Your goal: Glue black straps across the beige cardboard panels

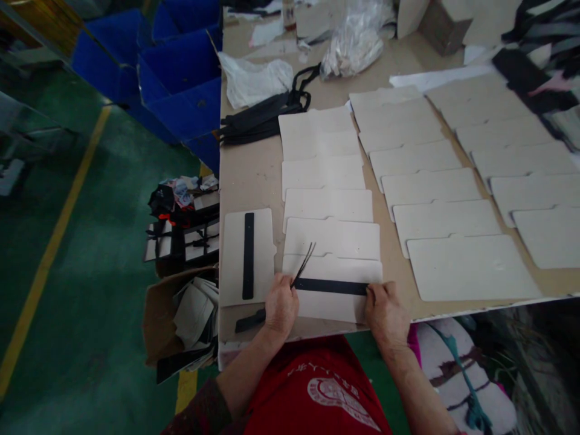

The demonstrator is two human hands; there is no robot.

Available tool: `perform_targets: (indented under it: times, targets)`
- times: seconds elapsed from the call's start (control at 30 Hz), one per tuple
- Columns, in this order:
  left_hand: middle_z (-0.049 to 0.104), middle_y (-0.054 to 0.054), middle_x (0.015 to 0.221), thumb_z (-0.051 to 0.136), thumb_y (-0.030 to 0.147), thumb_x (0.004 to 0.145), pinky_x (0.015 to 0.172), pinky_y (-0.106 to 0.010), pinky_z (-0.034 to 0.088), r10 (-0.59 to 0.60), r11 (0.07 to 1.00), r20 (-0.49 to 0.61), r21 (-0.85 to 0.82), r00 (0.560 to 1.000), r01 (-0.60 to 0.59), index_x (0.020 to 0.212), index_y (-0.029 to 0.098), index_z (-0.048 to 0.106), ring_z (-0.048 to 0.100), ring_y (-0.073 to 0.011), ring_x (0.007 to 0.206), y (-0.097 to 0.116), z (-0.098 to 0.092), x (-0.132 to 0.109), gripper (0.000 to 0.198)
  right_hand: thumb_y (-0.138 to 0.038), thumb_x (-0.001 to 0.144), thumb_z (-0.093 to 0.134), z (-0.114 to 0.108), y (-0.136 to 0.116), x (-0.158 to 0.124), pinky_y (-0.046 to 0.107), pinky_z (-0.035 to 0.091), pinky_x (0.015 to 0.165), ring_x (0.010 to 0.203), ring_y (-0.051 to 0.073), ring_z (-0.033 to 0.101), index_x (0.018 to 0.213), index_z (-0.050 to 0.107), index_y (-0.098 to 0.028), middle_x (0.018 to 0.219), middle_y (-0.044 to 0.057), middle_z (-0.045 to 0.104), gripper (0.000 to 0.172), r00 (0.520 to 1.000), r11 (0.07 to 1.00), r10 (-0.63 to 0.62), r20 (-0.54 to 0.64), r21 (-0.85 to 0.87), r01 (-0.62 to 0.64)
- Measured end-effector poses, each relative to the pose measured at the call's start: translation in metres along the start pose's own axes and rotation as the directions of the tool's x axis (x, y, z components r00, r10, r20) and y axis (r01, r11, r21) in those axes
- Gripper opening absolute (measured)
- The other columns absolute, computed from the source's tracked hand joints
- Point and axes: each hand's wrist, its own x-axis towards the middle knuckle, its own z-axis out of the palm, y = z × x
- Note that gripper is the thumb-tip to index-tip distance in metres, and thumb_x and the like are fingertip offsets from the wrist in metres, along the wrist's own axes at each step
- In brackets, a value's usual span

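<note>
The left hand [281, 305] is curled round a thin dark thing with two prongs [309, 254], and the right hand [387, 314] pinches one end of the black strip [332, 286], which lies between them on a pale board [330, 309]. I think it helps to keep the strip flat and straight. Its long side runs sideways, pointing from hand to hand, and more pale boards [333, 237] lie past the hands.

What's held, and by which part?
A black strip, by its ends, between left hand and right hand; the left also has a thin forked item, by its lower end.
</note>
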Motion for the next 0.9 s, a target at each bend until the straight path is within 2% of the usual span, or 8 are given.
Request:
perform_targets:
  times: [0.07, 0.2, 0.37, 0.6, 0.9]
  targets:
    - [0.066, -0.006, 0.097, 0.049, 0.012, 0.091, 0.084, -0.029, 0.050, -0.019, 1.000, 0.007, -0.005, 1.000, 0.019, 0.096, 0.019, 0.065, 0.066, -0.0199, 0.090, 0.003, -0.002, 0.001, 0.018, -0.030, 0.100, 0.041, -0.001, -0.002, 0.001, 0.028, 0.026, 0.055, 0.069, 0.015, 0.052, 0.097, 0.068, -0.019, 0.102, 0.008, 0.059, 0.029, 1.000, 1.000, 0.014, 0.027, -0.026, -0.013]
    - [0.066, -0.007, 0.098, 0.057, 0.016, 0.086, 0.082, -0.029, 0.051, -0.070, 0.998, 0.014, -0.008, 0.997, 0.070, 0.096, 0.018, 0.064, 0.067, -0.0215, 0.092, 0.007, -0.006, 0.003, 0.012, -0.026, 0.096, 0.047, 0.000, 0.002, 0.007, 0.030, 0.034, 0.064, 0.075, 0.018, 0.058, 0.101, 0.065, -0.018, 0.098, 0.007, 0.064, 0.020, 0.994, 0.991, 0.057, 0.096, 0.111, -0.067]
    - [0.066, -0.008, 0.100, 0.068, 0.030, 0.084, 0.084, -0.031, 0.052, -0.106, 0.994, 0.032, -0.014, 0.994, 0.106, 0.096, 0.018, 0.063, 0.067, -0.0243, 0.096, 0.008, -0.006, 0.004, 0.018, -0.040, 0.090, 0.058, 0.003, 0.011, 0.014, 0.032, 0.041, 0.073, 0.084, 0.023, 0.061, 0.100, 0.062, -0.018, 0.096, 0.008, 0.065, 0.025, 0.988, 0.970, 0.037, 0.148, 0.234, -0.071]
    - [0.064, -0.007, 0.100, 0.068, 0.030, 0.085, 0.085, -0.033, 0.051, -0.126, 0.992, 0.070, -0.013, 0.990, 0.127, 0.100, 0.018, 0.061, 0.065, -0.0244, 0.097, 0.005, -0.003, 0.009, 0.020, -0.038, 0.088, 0.055, 0.009, 0.012, 0.015, 0.034, 0.042, 0.073, 0.081, 0.022, 0.058, 0.097, 0.055, -0.020, 0.096, 0.008, 0.060, 0.020, 0.991, 0.952, 0.006, 0.130, 0.301, -0.045]
    - [0.057, -0.010, 0.110, 0.062, 0.027, 0.088, 0.081, -0.033, 0.050, -0.135, 0.991, 0.146, 0.034, 0.980, 0.131, 0.100, 0.019, 0.058, 0.063, -0.0241, 0.098, 0.012, -0.003, 0.007, 0.015, -0.050, 0.083, 0.053, 0.017, 0.018, 0.019, 0.037, 0.043, 0.073, 0.081, 0.024, 0.056, 0.089, 0.054, -0.021, 0.094, 0.011, 0.060, 0.030, 0.994, 0.929, 0.028, 0.107, 0.363, -0.065]
